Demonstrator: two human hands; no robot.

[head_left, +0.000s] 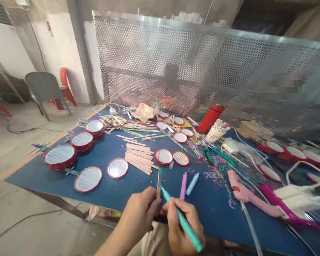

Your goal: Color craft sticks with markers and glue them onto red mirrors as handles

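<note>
Left of the purple marker [184,185], the left hand [140,209] is pinching a wooden stick [159,183] (far end green). On that marker's near side, the right hand [177,227] is grasping a turquoise marker [190,233], its tip pointing at the stick.

One teal marker [186,228] and two other markers [193,184]; one painted stick [159,178]. Left on the surface [109,192], three thick discs [60,155] and two thin discs [117,168]. One flask [210,118], one cup [215,133], one glue gun [258,203]. Fanned sticks [138,158] overlap too much to count.
</note>
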